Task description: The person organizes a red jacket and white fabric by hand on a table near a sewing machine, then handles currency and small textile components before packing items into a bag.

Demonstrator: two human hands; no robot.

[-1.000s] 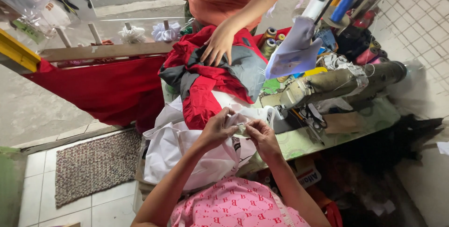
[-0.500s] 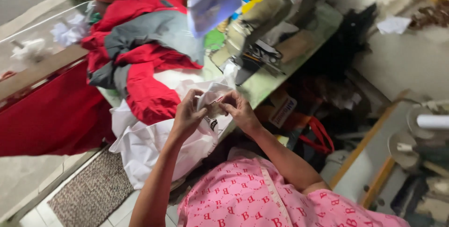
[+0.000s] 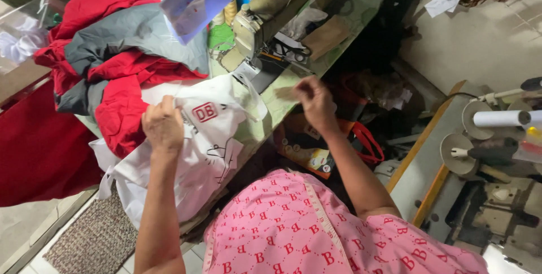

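The left hand (image 3: 162,124) grips the white garment (image 3: 195,150) lying left of the sewing machine (image 3: 265,17), while the right hand (image 3: 313,100), apart and nearer the machine, pinches something too blurred to identify

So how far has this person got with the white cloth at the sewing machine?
Nothing looks stitched. The left hand grips the white printed fabric on the table; the right hand is raised beside the olive-grey sewing machine, apart from the cloth. The red and grey garment pile waits.

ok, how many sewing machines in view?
2. One olive sewing machine on the green table beyond the hands; a second grey machine at the right edge. More may be hidden.
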